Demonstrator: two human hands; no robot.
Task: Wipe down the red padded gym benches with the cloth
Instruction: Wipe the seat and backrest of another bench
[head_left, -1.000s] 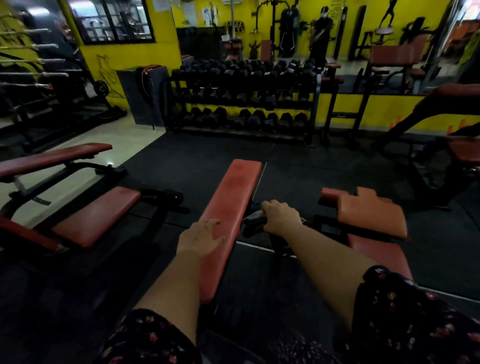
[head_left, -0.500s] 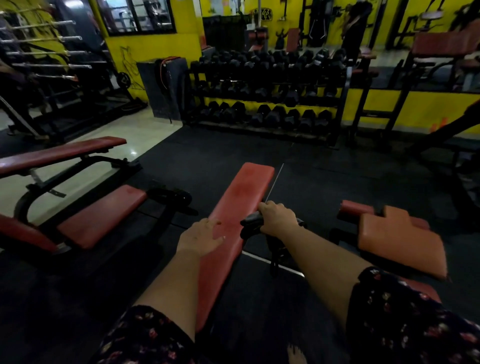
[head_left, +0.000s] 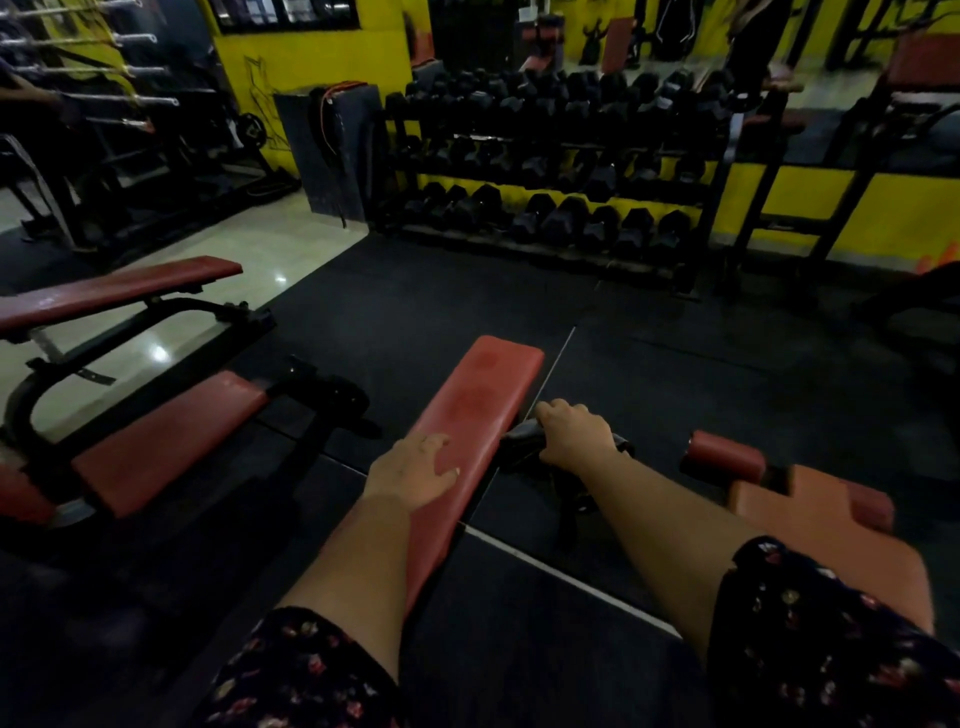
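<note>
We read no lettering. The red bench (head_left: 470, 447) runs lengthwise toward the dumbbell rack (head_left: 550, 171); our left hand (head_left: 413, 470) rests spread on it, our right hand (head_left: 576, 434) grips a dark cloth (head_left: 519, 441) at its right edge.

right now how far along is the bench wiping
Nothing shows as finished. In hand: the left hand lies flat on the middle bench, and the right hand grips a dark cloth at its right edge. Left: that pad, the left benches and the right bench.
</note>
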